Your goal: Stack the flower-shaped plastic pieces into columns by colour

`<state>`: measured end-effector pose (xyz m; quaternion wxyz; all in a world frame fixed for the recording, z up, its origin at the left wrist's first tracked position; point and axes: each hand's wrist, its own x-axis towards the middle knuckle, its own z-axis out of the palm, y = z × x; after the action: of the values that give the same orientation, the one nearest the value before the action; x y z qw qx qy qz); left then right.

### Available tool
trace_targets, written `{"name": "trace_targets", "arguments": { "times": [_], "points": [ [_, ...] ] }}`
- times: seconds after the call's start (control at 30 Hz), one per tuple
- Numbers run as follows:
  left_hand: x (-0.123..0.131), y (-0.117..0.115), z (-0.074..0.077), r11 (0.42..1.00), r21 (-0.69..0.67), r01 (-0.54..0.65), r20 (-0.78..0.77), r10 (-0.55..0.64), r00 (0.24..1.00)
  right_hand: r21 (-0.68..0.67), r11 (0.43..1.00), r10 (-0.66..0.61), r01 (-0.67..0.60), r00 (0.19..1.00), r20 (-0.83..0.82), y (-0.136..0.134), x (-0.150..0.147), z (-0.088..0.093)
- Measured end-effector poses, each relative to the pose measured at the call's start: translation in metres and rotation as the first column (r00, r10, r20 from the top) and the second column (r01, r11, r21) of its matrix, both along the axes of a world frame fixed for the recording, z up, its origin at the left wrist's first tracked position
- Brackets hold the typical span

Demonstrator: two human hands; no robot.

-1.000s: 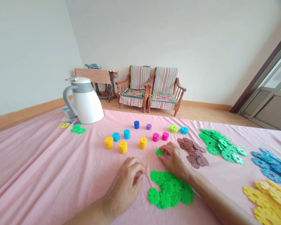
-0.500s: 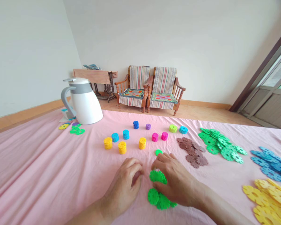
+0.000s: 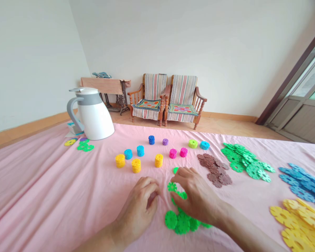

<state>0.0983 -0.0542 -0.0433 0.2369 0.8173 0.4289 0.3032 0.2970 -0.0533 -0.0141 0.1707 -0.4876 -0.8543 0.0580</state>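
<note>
Stacked plastic snowflake discs (image 3: 159, 160) stand on the cloth sheet (image 3: 36, 182), with a plastic jug (image 3: 94, 119) behind and left (flat plastic disc piles (image 3: 245, 161) lie right)

And there it goes: my right hand (image 3: 195, 196) has lifted back up the heap, fingers spread, now just covering the edge of the small green disc (image 3: 175, 170) that sat clear a moment ago. A single green snowflake disc (image 3: 172, 186) has popped into view by my fingertips (image 3: 176, 177), and the green pile (image 3: 182, 223) looks thinner!
</note>
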Motion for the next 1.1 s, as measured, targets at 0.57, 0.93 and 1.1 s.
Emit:
{"name": "trace_targets", "arguments": {
  "times": [0.57,0.93,1.1],
  "points": [
    [0.000,-0.002,0.000,1.000,0.002,-0.007,0.026,0.007,1.000,0.059,0.984,-0.163,0.167,0.984,-0.064,0.035,0.020,-0.026],
    [0.000,-0.001,0.001,1.000,-0.015,-0.003,0.007,0.003,1.000,-0.167,0.986,-0.019,-0.003,0.991,-0.130,0.007,0.017,0.006],
    [0.000,0.000,0.001,1.000,-0.018,-0.002,-0.001,0.002,1.000,-0.252,0.965,0.077,-0.077,0.997,-0.012,-0.008,0.006,0.020]
  ]
}}
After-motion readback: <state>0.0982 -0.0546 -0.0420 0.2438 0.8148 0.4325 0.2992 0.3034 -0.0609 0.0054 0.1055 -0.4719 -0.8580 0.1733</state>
